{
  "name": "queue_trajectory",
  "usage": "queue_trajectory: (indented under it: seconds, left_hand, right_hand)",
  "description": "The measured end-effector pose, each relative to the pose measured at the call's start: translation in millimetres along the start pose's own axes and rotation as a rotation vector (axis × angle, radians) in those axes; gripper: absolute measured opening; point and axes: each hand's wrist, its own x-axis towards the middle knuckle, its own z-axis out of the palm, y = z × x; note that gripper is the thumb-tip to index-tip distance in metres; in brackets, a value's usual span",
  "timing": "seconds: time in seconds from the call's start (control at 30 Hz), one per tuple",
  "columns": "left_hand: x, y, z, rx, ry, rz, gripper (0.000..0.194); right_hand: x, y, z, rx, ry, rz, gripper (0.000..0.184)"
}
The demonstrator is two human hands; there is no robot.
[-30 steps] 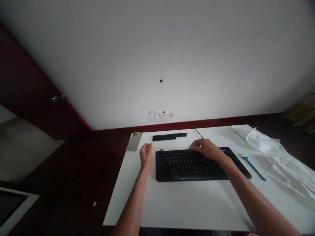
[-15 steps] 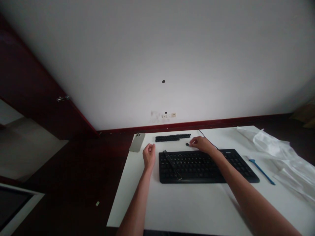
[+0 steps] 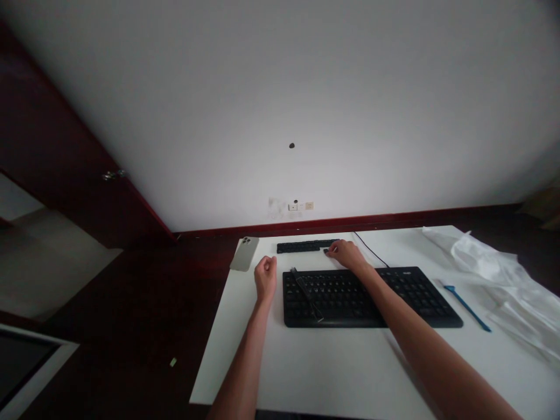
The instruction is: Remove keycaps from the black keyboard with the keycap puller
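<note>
We log a white tabletop (image 3: 332, 367) carrying a black keyboard (image 3: 336, 297), set crosswise near the middle. Along the far edge, just behind the keyboard, lies a straight row of black keycaps (image 3: 301, 247). A single small black keycap (image 3: 326, 251) sits at the right end of that row, on the tabletop.

Our subject's right hand (image 3: 345, 254) is right at that single keycap, its fingertips (image 3: 333, 249) bent down against or just beside it. We cannot tell whether they pinch it or only touch it. The left hand (image 3: 265, 277) rests loosely curled on the tabletop, just left of the keyboard, and we see nothing in it.

A black keycap puller (image 3: 306, 294) lies slantwise across the keyboard's left end, near the left hand but not touching it. A thin black cable (image 3: 370, 252) runs from behind the keyboard toward the far edge, passing just right of the right hand.

Near the far left corner lies a smartphone (image 3: 244, 254), back up, with its camera cluster toward the far edge. To the right of the keyboard lies a blue pry tool (image 3: 466, 307), and beyond it a crumpled white plastic sheet (image 3: 490, 262) covers the right end of the tabletop.
</note>
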Motion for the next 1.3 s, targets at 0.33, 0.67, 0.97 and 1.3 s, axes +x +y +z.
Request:
queue_trajectory:
  seconds: [0.33, 0.67, 0.97, 1.3]
  left_hand:
    - [-1, 3, -0.7, 0.020, -0.003, 0.026, 0.046]
    - [-1, 1, -0.3, 0.003, 0.001, 0.030, 0.045]
    - [-1, 1, -0.4, 0.036, -0.012, 0.035, 0.045]
    - [-3, 7, -1.8, 0.017, -0.018, 0.013, 0.044]
  right_hand:
    - [2, -15, 2, -0.006, 0.019, 0.022, 0.019]
    - [-5, -12, -10, 0.004, 0.015, -0.038, 0.019]
    - [-64, 38, -86, -0.003, -0.142, -0.281, 0.019]
    - [-100, 57, -70, -0.029, -0.205, -0.390, 0.016]
